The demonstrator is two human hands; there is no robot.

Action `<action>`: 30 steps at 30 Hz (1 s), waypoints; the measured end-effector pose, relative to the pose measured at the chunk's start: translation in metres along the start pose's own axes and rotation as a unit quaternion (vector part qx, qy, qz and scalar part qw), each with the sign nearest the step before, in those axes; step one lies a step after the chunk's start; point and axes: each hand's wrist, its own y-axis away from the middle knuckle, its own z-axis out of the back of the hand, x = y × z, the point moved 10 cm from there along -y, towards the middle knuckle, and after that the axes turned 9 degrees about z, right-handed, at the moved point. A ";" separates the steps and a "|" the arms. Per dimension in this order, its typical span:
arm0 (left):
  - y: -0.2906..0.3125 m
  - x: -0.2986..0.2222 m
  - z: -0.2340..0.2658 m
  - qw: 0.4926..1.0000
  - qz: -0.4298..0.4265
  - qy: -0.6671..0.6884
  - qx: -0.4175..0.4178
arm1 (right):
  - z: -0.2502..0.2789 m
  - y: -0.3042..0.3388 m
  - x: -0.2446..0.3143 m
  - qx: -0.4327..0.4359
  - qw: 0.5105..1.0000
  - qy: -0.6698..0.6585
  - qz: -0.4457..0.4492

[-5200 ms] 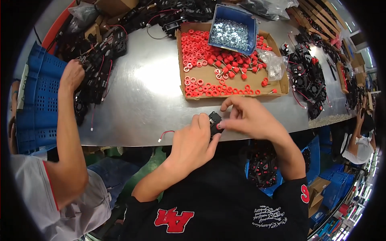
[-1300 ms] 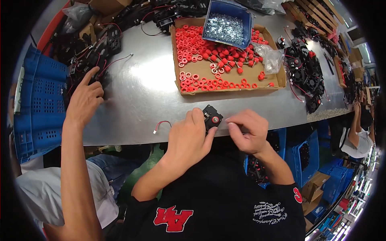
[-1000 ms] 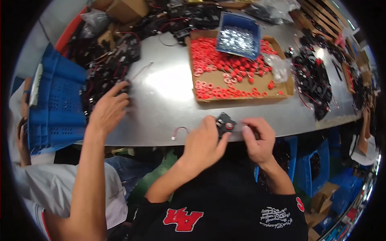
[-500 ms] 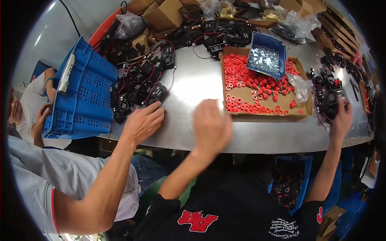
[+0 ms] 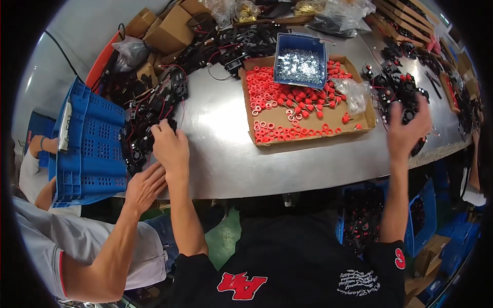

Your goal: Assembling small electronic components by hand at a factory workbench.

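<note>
At the left side of the steel table (image 5: 215, 172), my left hand (image 5: 172, 150) reaches into a pile of black plastic housings (image 5: 165, 97) with red and black wires. Its fingers are bent and closed on the edge of one black housing (image 5: 172, 123), which the hand mostly hides. Over on the right, my right hand (image 5: 408, 131) is open, thumb and fingers apart, with nothing seen in it. Just beyond it lies a cluster of black fan assemblies (image 5: 382, 94). A co-worker's hand (image 5: 145, 188) rests close beside my left wrist.
Between my hands sits a cardboard tray (image 5: 313, 134) of red rings (image 5: 259, 84) and red-headed pieces (image 5: 303, 105). A blue bin (image 5: 321, 64) of small metal parts stands on it. A blue perforated crate (image 5: 90, 149) tilts at the left. Cardboard boxes (image 5: 169, 32) line the back.
My left hand has gone from mid-table to the left pile and closed on a housing. My right hand has let go of a black fan assembly and opened. The whole view has shifted.
</note>
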 end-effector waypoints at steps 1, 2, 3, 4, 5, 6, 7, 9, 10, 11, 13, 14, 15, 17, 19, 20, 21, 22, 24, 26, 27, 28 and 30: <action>0.001 0.000 0.008 1.000 0.000 -0.005 -0.001 | 0.005 0.004 0.045 0.014 0.995 -0.097 0.032; 0.004 -0.004 0.023 0.997 -0.008 0.069 -0.027 | 0.005 0.014 0.081 0.046 0.978 -0.193 0.065; 0.007 -0.010 0.034 0.988 -0.018 0.144 -0.052 | 0.003 0.032 0.115 0.077 0.951 -0.284 0.094; 0.009 -0.007 0.028 0.954 0.070 0.289 0.045 | -0.008 0.053 0.138 0.169 0.901 -0.399 0.038; 0.017 -0.008 0.018 0.890 0.122 0.425 0.112 | -0.014 0.066 0.169 0.267 0.826 -0.496 -0.010; 0.029 -0.013 0.007 0.799 0.169 0.550 0.176 | -0.019 0.080 0.202 0.358 0.730 -0.580 -0.055; 0.045 -0.039 0.000 0.704 0.180 0.633 0.265 | -0.023 0.096 0.215 0.358 0.647 -0.652 -0.167; 0.079 -0.068 0.009 0.619 0.211 0.682 0.329 | -0.031 0.110 0.237 0.349 0.546 -0.710 -0.275; 0.095 -0.076 0.009 0.588 0.207 0.690 0.366 | -0.040 0.119 0.246 0.358 0.438 -0.735 -0.374; 0.113 -0.076 0.003 0.598 0.209 0.682 0.365 | -0.047 0.134 0.254 0.356 0.321 -0.743 -0.466; 0.141 -0.081 0.005 0.588 0.224 0.681 0.375 | -0.049 0.135 0.251 0.352 0.306 -0.740 -0.485; 0.143 -0.079 0.018 0.644 0.195 0.660 0.334 | -0.050 0.132 0.246 0.344 0.339 -0.748 -0.455; 0.146 -0.077 0.027 0.695 0.166 0.636 0.291 | -0.052 0.130 0.242 0.337 0.372 -0.753 -0.425; 0.146 -0.071 0.078 0.877 0.010 0.477 0.058 | -0.051 0.126 0.232 0.351 0.400 -0.739 -0.413; 0.161 -0.074 0.102 0.874 -0.110 0.470 -0.048 | -0.045 0.115 0.212 0.350 0.536 -0.667 -0.381; 0.162 -0.080 0.084 0.849 -0.053 0.517 0.094 | -0.040 0.109 0.209 0.302 0.573 -0.671 -0.362; 0.170 -0.090 0.067 0.802 0.006 0.550 0.233 | -0.033 0.107 0.209 0.311 0.630 -0.634 -0.324; 0.178 -0.103 0.053 0.740 0.035 0.578 0.341 | -0.023 0.105 0.210 0.319 0.681 -0.595 -0.284; 0.184 -0.118 0.031 0.576 0.131 0.674 0.444 | 0.015 0.083 0.238 0.227 0.798 -0.558 -0.020; 0.177 -0.116 0.021 0.582 0.172 0.660 0.443 | 0.036 0.079 0.267 0.200 0.769 -0.575 0.193; 0.173 -0.105 0.015 0.601 0.177 0.641 0.443 | 0.033 0.067 0.267 0.228 0.757 -0.579 0.198; 0.170 -0.097 0.010 0.600 0.194 0.649 0.426 | 0.021 0.061 0.257 0.232 0.776 -0.552 0.198; 0.171 -0.083 -0.002 0.617 0.205 0.622 0.436 | -0.009 0.039 0.228 0.202 0.853 -0.458 0.151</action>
